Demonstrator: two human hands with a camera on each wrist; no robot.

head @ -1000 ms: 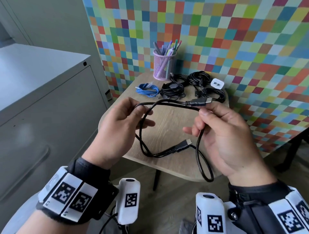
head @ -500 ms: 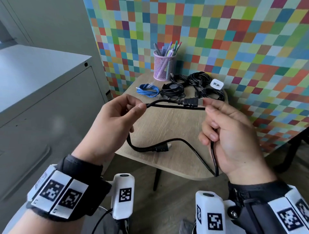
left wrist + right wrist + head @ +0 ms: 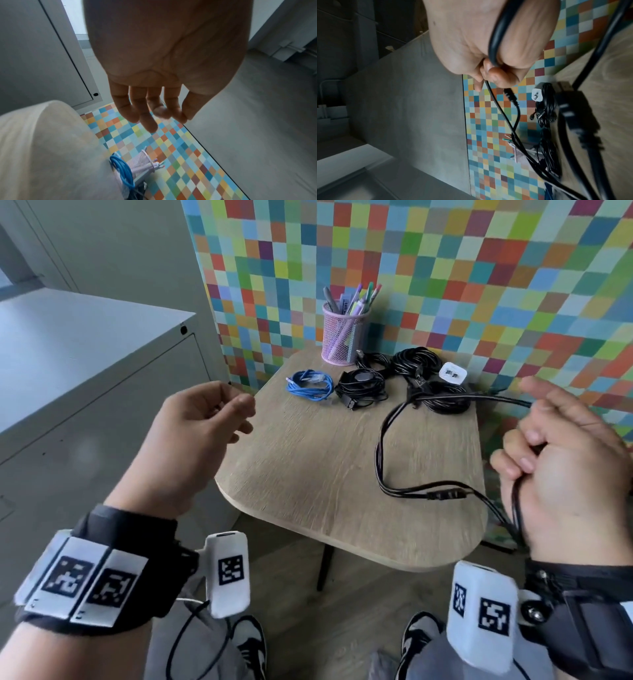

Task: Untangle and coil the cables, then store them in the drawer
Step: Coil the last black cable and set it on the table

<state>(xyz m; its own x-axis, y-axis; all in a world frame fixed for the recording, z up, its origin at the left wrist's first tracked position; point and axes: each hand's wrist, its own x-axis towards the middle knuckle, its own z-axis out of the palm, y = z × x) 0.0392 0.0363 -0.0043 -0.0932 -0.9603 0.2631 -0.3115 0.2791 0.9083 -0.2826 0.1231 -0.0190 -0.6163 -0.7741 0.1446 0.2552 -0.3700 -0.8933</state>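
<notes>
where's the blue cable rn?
Head view: the coiled blue cable lies on the wooden table, back left, between the pink mesh pen cup and a black cable bundle.

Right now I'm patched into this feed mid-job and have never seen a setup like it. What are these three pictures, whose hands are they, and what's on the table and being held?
There is no machine: a person wears one camera on the head and one on each wrist. The head view looks down at both hands over a small wooden table. The left hand is open and holds nothing; its wrist view shows the bare palm and fingers. The right hand grips a black cable, which loops across the table. At the back of the table lie a coiled blue cable, bundles of black cables, a white plug and a pink pen cup. A grey cabinet stands to the left.
</notes>
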